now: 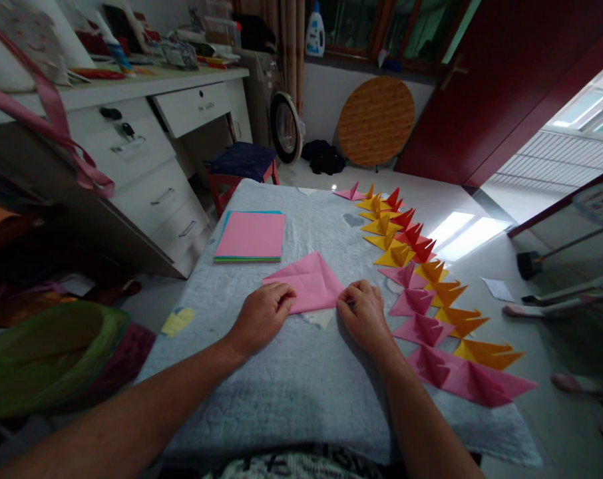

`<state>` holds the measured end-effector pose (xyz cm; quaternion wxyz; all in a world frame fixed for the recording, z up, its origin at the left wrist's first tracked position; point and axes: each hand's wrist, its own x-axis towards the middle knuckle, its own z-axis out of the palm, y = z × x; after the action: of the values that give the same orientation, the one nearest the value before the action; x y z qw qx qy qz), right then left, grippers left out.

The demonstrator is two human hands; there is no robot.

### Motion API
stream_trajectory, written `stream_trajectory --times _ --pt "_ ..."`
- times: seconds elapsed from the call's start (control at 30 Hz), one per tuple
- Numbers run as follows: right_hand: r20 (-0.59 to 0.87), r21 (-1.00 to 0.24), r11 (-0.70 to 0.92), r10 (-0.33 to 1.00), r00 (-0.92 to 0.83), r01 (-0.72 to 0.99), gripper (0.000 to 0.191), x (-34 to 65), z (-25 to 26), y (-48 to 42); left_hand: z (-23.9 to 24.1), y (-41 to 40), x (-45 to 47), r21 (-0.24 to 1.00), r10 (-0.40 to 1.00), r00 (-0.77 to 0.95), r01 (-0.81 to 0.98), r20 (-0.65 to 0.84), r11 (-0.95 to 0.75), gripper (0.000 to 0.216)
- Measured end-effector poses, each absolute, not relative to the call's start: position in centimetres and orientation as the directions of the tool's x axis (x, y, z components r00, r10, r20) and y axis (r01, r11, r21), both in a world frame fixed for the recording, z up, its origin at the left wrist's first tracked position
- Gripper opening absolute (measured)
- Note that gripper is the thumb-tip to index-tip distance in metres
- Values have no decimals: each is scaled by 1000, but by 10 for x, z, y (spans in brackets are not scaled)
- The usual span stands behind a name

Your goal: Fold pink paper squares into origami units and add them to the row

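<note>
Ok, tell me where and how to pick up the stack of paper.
The stack of paper is probably best pinched by its near edge, coming from the near side: it lies flat, with that edge's layered sheets facing the camera.

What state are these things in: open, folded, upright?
Pink paper: partly folded, creased
Left hand: fingers closed on paper's left side
Right hand: fingers closed on paper's right corner
Paper stack: flat, pink on top
Folded pieces: set in rows
Washing machine door: open
Red door: open
Detergent bottle: upright

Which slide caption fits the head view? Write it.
Left hand and right hand on creased pink paper, near stacked sheets and folded figures.
</note>
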<state>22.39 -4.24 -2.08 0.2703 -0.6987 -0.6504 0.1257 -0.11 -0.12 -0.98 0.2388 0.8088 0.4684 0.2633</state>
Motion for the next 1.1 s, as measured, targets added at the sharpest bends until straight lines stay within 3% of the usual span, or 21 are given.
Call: stream_trajectory --times 0.2,0.37,0.87,1.1 --pt "216 -548 11 968 129 836 14 224 -23 -42 -7 -2 2 562 933 333 750 135 -349 4" --pt "210 -555 7 969 131 832 13 224 -23 -42 -9 -1 3 533 943 306 780 131 -327 8" --pt "209 -554 4 969 135 833 15 225 -22 -41 -13 4 4 525 914 335 749 228 -405 14" --pt "185 -569 -7 973 136 822 14 225 -21 -41 -11 5 4 545 922 344 746 176 -382 17"
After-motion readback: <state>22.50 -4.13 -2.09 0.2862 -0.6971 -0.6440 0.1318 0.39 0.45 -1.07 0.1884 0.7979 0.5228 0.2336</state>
